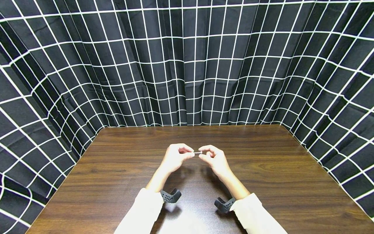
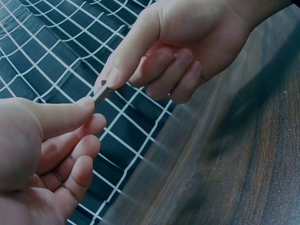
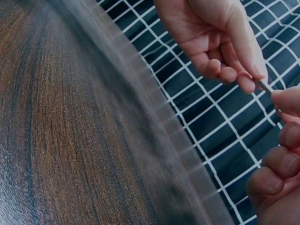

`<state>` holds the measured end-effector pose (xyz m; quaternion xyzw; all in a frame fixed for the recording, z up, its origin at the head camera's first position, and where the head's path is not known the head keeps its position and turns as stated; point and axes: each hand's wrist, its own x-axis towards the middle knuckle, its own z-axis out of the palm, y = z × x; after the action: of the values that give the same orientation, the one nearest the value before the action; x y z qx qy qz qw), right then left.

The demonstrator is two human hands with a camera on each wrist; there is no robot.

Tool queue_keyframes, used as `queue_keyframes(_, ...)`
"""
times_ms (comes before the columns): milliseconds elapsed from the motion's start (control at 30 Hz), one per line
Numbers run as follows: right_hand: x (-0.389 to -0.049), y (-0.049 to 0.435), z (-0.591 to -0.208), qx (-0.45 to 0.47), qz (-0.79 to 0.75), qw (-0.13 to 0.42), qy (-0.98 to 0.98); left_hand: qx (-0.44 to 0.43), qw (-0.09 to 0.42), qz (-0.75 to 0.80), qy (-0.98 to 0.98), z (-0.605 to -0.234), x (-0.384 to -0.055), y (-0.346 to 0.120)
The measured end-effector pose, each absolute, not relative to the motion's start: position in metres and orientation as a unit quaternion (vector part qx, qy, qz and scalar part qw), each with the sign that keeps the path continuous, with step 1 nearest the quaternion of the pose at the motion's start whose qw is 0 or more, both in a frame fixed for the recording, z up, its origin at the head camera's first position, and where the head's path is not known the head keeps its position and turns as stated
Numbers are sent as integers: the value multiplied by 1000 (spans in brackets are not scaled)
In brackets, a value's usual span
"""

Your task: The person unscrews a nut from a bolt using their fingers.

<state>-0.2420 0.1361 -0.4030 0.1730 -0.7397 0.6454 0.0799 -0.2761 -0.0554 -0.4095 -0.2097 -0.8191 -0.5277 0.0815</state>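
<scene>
A small, slim metal piece (image 1: 197, 152), grey with a dark bit at one end, spans the gap between the two hands above the table. My left hand (image 1: 174, 158) pinches one end of it with thumb and forefinger; the other fingers curl loosely below in the left wrist view. At the opposite end, the thumb and forefinger of my right hand (image 1: 217, 161) close around the tip. Seen from the right wrist, the metal piece (image 3: 265, 87) runs between both thumbs, its right end hidden behind the right thumb. Its exact kind I cannot tell.
A brown wood-grain table (image 1: 117, 169) lies under both hands. Black curtains with a white grid (image 1: 193, 65) surround its back and sides. Dark wrist mounts (image 1: 170, 196) sit at both wrists, by the white sleeves (image 1: 143, 208).
</scene>
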Motion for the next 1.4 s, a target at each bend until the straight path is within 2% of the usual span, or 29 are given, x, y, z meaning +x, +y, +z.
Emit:
queue_keyframes(233,-256,140,-421,163,644,76,-743,-210,79,-531,-817,-410,-275,-54)
queue_keyframes(467,-261,138,-432,129,598,113,-783,-223,80,-527,-816,-412,-276,-52)
queue_keyframes(600,-262,138,-433,123,586,117,-792,-224,82,-525,-817,-411,-275,-52)
queue_keyframes(900,-259,137,-426,128,603,109,-780,-217,81,-528,-817,-413,-276,-53)
queue_keyframes(1133,-238,134,-398,155,610,99,-771,-213,79,-531,-816,-412,-277,-54)
queue_keyframes(1400,-239,136,-400,185,642,99,-738,-214,80,-529,-817,-408,-275,-54)
